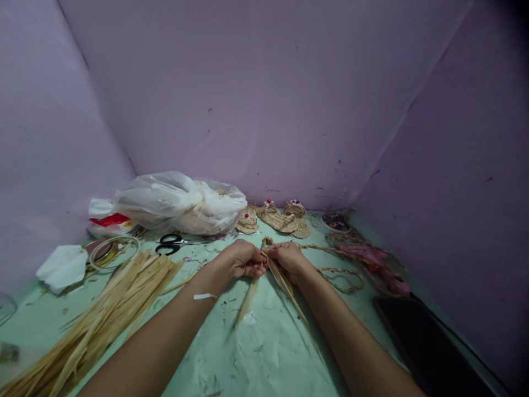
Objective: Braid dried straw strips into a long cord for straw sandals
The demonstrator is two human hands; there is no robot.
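Observation:
My left hand (247, 260) and my right hand (287, 258) meet over the middle of the green surface. Both are closed, pinching dried fibre strips (285, 284) between their fingertips. Loose strip ends hang down toward me below the fingers. Just beyond the fingertips rises a small braided piece (267, 241) of the same fibre. From beside my right hand a braided cord (320, 247) runs off to the right. The exact crossing of the strips is hidden by my fingers.
A bundle of dried strips (103, 317) lies left, near scissors (171, 244) and tape rolls (113, 253). Small woven slippers (279, 219) and a plastic bag (177, 204) stand at the back wall. A black device (425, 342) lies right, below a coiled braid (345, 280).

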